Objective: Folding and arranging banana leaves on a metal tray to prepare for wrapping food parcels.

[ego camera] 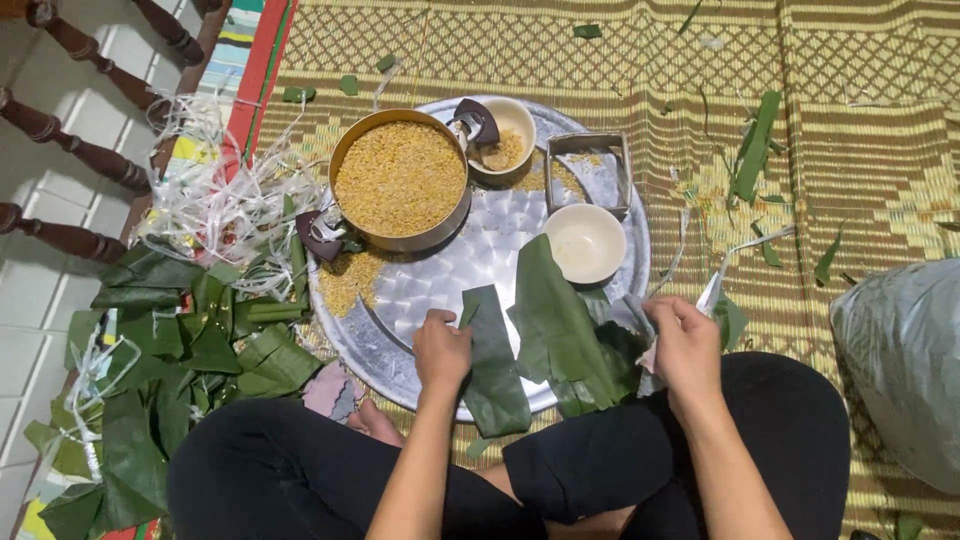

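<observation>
A: We're looking straight down over the sitter's lap, and the left hand (441,348) is pinching the top edge of a folded green leaf strip (494,362) that lies on the round metal tray (440,275).

B: And the right hand (685,345)?

A: Closed around a pale strip (712,292), right beside a second, broader leaf (555,320) draped over the tray's near edge. Whether it also grips that leaf's corner, I can't quite tell from here.

B: How far along would you call it?

A: Early, I'd judge. The leaves are flat and unfilled, nothing wrapped or tied sits anywhere in view, and the big round tin of yellow grain (400,178) looks full to the brim. A little grain (348,282) has spilled at the tray's left rim.

B: Give me the count.

A: One tray. One tin of grain. Two small white bowls: one (507,137) at the back with a scoop and some grain in it, one (585,243) near the middle, empty. One square metal mould (589,170) behind that empty bowl. Two leaves being handled.

B: And off the tray?

A: One heap of green leaves (170,370) on the left, one tangle of white string (225,195) behind it, and one grey sack (900,360) at the right, all on the woven mat (860,130).
</observation>
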